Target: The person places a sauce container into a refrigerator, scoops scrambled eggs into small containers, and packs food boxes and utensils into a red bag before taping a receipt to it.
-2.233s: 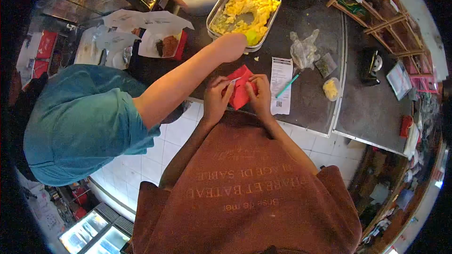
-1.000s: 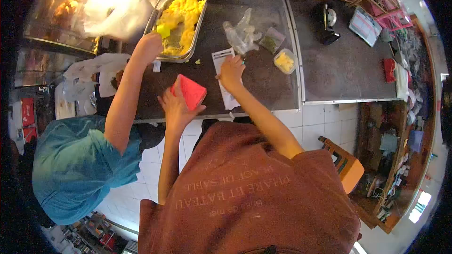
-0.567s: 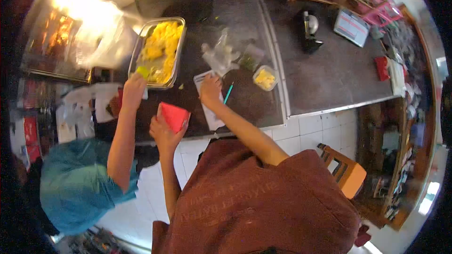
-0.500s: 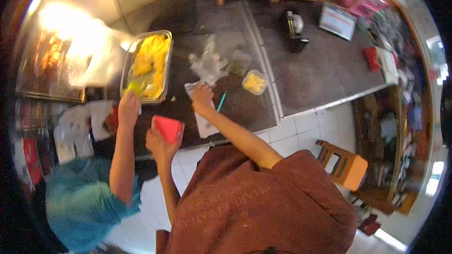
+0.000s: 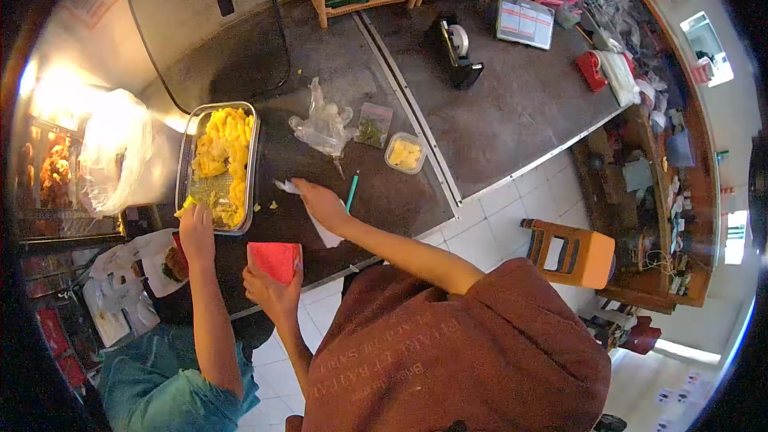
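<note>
My left hand (image 5: pixel 270 296) grips a red rectangular block (image 5: pixel 272 262), like a small pad or box, at the counter's front edge. My right hand (image 5: pixel 322 206) is closed over a white sheet of paper (image 5: pixel 326 232); one end sticks out crumpled past the fingertips, and the forearm hides part of the rest. A teal pen or pencil (image 5: pixel 352 192) lies just beyond that hand. Further back are a clear plastic bag (image 5: pixel 323 124), a small bag of green bits (image 5: pixel 374 126) and a small tub of pale yellow pieces (image 5: pixel 406 154).
To my left, another person's hand (image 5: pixel 197 234) holds something yellow-green at the corner of a glass dish (image 5: pixel 256 144) of yellow food. A black tape dispenser (image 5: pixel 458 56) stands at the back. An orange stool (image 5: pixel 584 258) is on the tiled floor, right.
The view has shifted, now sharper. My right hand has drawn the paper toward the left, and its end is now crumpled at the fingertips. My left hand still holds the red block.
</note>
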Tool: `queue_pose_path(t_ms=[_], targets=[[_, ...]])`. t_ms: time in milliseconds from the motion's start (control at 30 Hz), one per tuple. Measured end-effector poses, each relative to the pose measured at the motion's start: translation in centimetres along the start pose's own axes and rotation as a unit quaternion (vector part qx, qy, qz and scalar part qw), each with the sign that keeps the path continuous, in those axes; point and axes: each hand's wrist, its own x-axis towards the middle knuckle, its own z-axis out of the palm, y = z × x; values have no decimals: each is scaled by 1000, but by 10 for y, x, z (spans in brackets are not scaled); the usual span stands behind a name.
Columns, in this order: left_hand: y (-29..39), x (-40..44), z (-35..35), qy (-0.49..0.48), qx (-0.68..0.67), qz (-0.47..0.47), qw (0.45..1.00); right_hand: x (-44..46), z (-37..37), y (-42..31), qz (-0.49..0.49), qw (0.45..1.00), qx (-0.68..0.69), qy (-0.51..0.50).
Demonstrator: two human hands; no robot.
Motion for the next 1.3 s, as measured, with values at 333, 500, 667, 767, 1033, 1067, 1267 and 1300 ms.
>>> queue_pose_path(t_ms=[333,500,667,767,1033,1067,1267,1300], targets=[[58,-3,-44,6,14,-15,1000,22,-246,-16,11,894,407,188],[178,0,-75,14,-26,157,987,-24,-407,92,34,906,146,396],[347,9,-13,-84,-123,347,926,-33,-521,254,118,916,-114,367],[457,12,73,-107,-143,411,894,-38,-533,371,84,917,-298,253],[596,5,190,-105,-133,456,874,-35,-569,407,72,919,-339,190],[600,6,194,-124,-134,442,878,-34,-578,384,64,914,-347,202],[570,6,168,-11,-245,412,877,-37,-585,385,76,945,-254,190],[551,11,155,-7,-226,385,895,-33,-587,383,74,937,-268,211]])
